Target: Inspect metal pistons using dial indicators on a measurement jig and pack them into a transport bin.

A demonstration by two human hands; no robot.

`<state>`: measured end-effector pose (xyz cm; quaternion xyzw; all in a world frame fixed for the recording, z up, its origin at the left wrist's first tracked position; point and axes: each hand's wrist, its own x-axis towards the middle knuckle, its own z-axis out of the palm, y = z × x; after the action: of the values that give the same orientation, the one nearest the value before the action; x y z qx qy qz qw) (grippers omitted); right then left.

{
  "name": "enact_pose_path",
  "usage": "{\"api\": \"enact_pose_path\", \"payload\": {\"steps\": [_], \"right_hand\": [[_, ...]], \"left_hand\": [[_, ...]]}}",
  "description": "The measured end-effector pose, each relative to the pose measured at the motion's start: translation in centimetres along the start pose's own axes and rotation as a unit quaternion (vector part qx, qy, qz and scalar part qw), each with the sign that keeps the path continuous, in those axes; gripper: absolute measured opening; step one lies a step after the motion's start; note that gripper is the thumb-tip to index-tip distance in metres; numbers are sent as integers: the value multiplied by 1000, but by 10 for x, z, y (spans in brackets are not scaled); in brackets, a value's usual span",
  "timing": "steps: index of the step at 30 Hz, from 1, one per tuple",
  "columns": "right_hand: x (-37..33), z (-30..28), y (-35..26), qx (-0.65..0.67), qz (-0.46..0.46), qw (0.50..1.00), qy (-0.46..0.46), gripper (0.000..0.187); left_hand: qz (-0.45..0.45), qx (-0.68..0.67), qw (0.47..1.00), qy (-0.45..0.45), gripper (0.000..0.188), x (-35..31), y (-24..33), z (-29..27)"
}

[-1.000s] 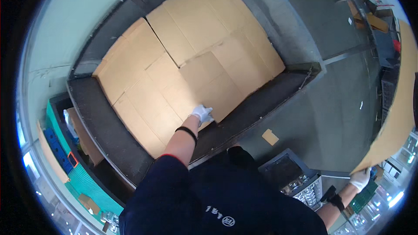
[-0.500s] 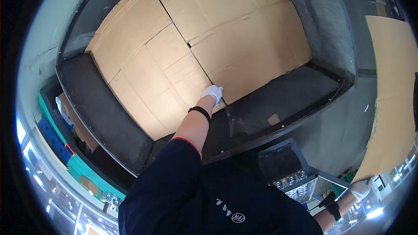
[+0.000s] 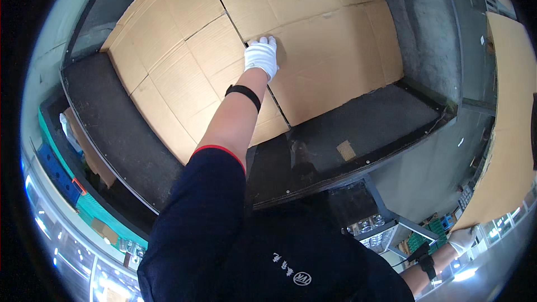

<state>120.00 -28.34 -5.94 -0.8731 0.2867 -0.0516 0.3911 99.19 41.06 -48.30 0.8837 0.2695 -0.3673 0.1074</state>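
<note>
Two flattened brown cardboard sheets, the left sheet (image 3: 168,67) and the right sheet (image 3: 330,50), lie side by side on a black-topped table (image 3: 363,128). My left hand (image 3: 262,56), in a white glove with a black wristband, rests flat on the seam between them, fingers pointing away from me. My right hand (image 3: 462,240), also gloved, is far down at the lower right. It grips the bottom corner of a large upright cardboard sheet (image 3: 509,134) standing on the floor beside me.
The table has a raised metal rim (image 3: 391,156) and a small tan patch (image 3: 345,150) on its bare front part. Blue and green crates (image 3: 59,170) stand at the left. A metal cart (image 3: 386,229) sits below the table edge, on grey concrete floor (image 3: 436,179).
My left hand has slid farther away from me along the seam between the sheets, and my head has leaned further over the table. The right hand stays low on the upright sheet.
</note>
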Motion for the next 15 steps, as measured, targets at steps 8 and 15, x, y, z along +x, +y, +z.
{"api": "enact_pose_path", "payload": {"steps": [8, 15], "right_hand": [[53, -67, 39, -50, -132, 984, -112, 43], [4, -19, 1, -236, -107, 965, 36, 44]], "left_hand": [[27, -20, 998, 55, 84, 2, 13, 10], [-40, -268, 958, 91, 68, -105, -27, 12]]}}
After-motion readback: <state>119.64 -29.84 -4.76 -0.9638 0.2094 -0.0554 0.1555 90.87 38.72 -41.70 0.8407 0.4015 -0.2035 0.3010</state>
